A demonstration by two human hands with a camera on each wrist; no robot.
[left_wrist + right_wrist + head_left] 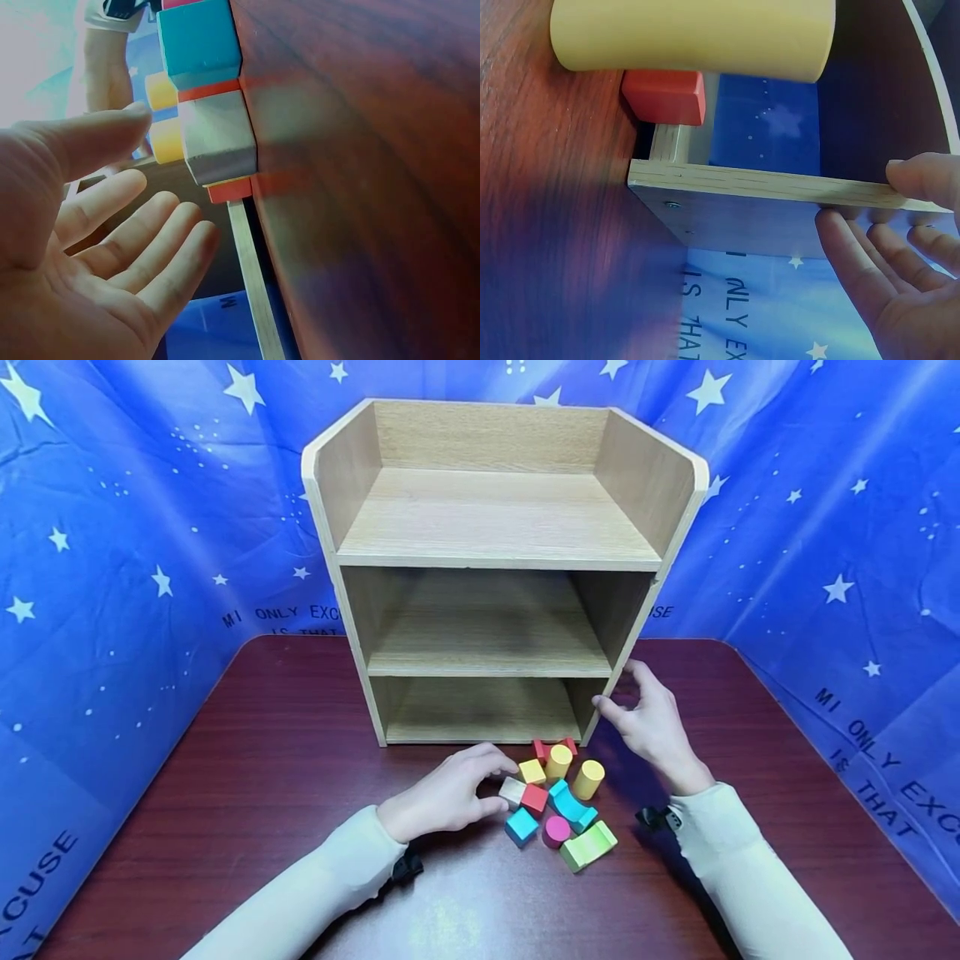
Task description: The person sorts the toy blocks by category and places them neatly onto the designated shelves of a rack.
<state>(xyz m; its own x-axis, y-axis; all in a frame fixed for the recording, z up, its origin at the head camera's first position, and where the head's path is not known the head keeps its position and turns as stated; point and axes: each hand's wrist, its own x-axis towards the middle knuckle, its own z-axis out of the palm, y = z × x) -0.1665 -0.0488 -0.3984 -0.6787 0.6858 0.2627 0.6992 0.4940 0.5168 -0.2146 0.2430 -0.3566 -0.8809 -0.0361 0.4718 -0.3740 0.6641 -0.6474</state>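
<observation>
My left hand (453, 789) hovers beside the toy blocks, thumb and fingers spread apart around nothing. Nearest it are a whitish block (217, 139), a yellow cube (532, 772) and a blue cube (521, 827). A red cube (534, 800) adjoins the whitish one. My right hand (656, 727) holds the front edge of the right side panel of a wooden shelf unit (495, 564). In the right wrist view its thumb lies at the panel's edge, with the fingers (855, 259) against the outer face. Contact at each fingertip is hard to tell.
Two yellow cylinders (589, 779), a red notched block (538, 751), a blue arch block (572, 807), a magenta cylinder (556, 832) and a green curved block (588, 847) cluster before the shelf's right front. Blue star-printed cloth (135, 527) surrounds the dark red table (247, 760).
</observation>
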